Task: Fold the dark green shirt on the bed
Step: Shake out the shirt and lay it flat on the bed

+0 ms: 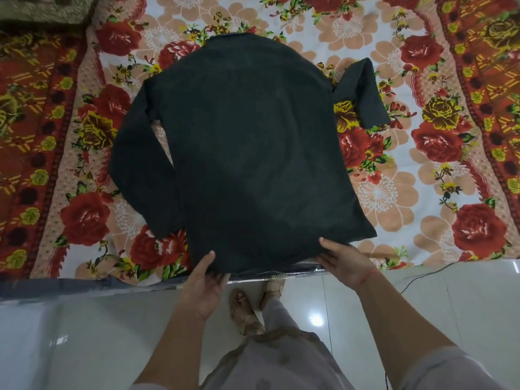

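Shirt [247, 153] is spread flat on the floral sheet [394, 192] of the bed, collar at the far end, hem at the near edge. The hem is gripped at 2 spots: by the L hand [202, 285] near its left corner, and by the R hand [344, 264] toward the right corner. On each hand the thumb is set on top of the cloth w/ fingers [221, 277] curled under the hem, so fabric is pinched btwn them; R fingers are mostly hidden beneath. One sleeve [135, 164] is stretched along the shirt's left side. The other sleeve [363, 91] is bent out to the right, well apart from both hands. Tiled floor [84, 333] is seen below the bed edge.
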